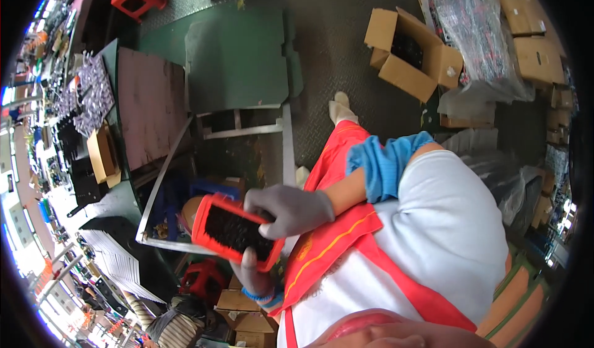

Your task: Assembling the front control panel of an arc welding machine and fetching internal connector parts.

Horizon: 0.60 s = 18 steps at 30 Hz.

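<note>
1. Red bin (200, 219): in the hands, left of the apron (337, 240). Black pieces (232, 229) inside, too dark to identify.
2. Left hand (252, 276): gloved, gripping bin, thumb over its rim; other fingers hidden.
3. Right hand (288, 210): gloved, half-curled at bin's edge; can't tell whether gripping. Step, by my reading: handling the load. Next move calls for a level bin.
4. Open carton (405, 77): dark contents, indistinct.
</note>
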Available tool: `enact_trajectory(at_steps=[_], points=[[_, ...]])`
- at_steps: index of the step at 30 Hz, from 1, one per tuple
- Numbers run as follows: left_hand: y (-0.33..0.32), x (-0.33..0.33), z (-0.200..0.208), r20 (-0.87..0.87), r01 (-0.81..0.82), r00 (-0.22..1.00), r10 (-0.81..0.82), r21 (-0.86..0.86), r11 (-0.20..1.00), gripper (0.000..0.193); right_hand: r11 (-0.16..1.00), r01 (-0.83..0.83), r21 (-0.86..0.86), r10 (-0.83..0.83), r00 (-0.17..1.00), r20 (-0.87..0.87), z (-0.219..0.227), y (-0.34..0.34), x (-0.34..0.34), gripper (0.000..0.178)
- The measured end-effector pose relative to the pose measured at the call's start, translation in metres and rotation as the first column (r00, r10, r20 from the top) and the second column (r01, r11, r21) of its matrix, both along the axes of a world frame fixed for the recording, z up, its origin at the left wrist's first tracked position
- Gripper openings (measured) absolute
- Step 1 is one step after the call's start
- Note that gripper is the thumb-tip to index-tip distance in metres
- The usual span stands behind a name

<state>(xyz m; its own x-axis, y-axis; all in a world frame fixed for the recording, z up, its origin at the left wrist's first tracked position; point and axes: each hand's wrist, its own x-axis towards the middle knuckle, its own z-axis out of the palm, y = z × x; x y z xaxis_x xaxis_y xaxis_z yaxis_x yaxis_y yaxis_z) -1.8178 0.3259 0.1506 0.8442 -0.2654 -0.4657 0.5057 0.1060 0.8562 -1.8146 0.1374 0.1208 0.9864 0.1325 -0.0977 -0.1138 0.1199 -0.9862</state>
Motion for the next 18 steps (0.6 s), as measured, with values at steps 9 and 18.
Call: enact_trajectory(at_steps=[9,18], points=[[-0.151,-0.021,-0.02,-0.07,-0.161,0.985,0.156,-0.066,0.985,0.049,0.947,-0.301,-0.109,0.3,0.953,-0.025,0.007,-0.191,0.01,0.036],[-0.361,0.087,-0.027,-0.314,0.057,0.929,-0.194,-0.398,0.916,0.056,0.998,0.056,0.023,-0.054,0.995,-0.08,0.009,-0.39,0.052,0.032]])
